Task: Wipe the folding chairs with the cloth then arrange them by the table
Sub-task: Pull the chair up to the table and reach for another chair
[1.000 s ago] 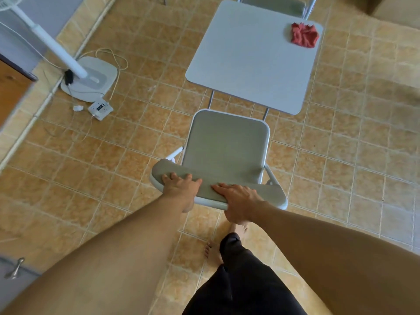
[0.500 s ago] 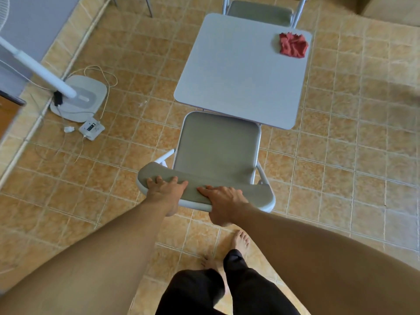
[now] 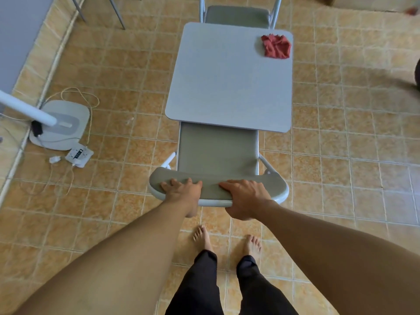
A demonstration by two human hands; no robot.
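Viewpoint: A person is standing barefoot on a tiled floor (image 3: pixel 341 155), looking down over both outstretched arms.
Left hand (image 3: pixel 181 189): Its fingers (image 3: pixel 175 184) are curling over the top of the backrest of the near chair (image 3: pixel 218 151), grasping it.
Right hand (image 3: pixel 246 198): It is gripping the same backrest just beside the left, fingers on top and thumb wrapping under the rail.
Near chair: It is standing unfolded, with the front of its seat lying under the near edge of the counter (image 3: pixel 227 76).
Cloth (image 3: pixel 276 46): The red cloth is lying crumpled on the counter's far right corner, well apart from both hands.
Far chair (image 3: pixel 236 15): It is sitting tucked at the opposite edge.
Step in hand: The person appears to be arranging the near chair at the counter.
Doing it well: Both hands should be pushing evenly so the chair is travelling straight and staying centred, square to the counter's edge.
Watch for: The legs may be catching on tile joints, and pushing too far risks knocking the counter.
Left side: A fan base (image 3: pixel 61 123) and power strip (image 3: pixel 79 154) are sitting on the floor, clear of the path.
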